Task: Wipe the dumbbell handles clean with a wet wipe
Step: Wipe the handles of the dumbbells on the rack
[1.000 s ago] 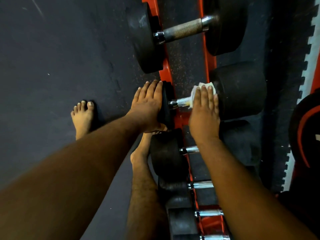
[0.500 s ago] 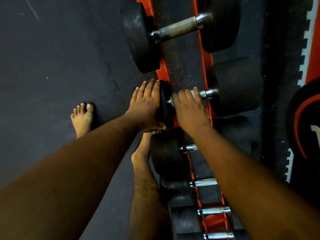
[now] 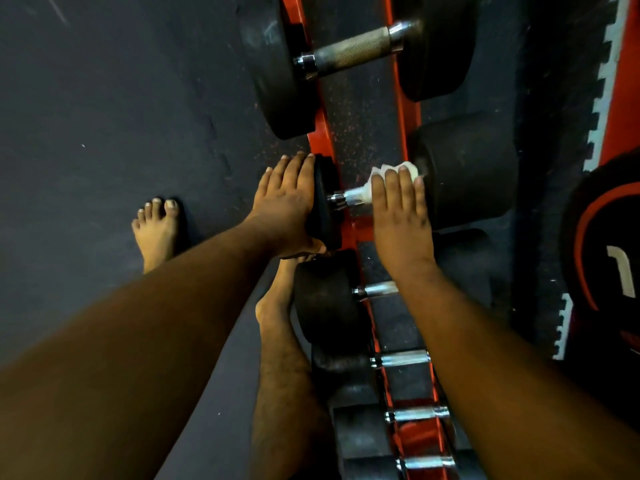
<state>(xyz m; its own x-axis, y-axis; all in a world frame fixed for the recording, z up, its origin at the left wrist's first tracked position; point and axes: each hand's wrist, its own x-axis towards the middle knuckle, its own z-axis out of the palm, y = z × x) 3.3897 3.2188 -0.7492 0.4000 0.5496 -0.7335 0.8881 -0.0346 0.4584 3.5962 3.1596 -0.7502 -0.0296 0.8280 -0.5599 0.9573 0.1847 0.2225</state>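
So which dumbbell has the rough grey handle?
The biggest dumbbell, farthest along the rack. Its handle is dull and knurled; the other visible handles are shiny chrome.

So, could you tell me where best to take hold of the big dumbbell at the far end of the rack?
Probably the knurled handle of the big dumbbell, from above: it lies bare and level between its two black heads, over the gap between the rack's orange rails, with room for curled fingers.
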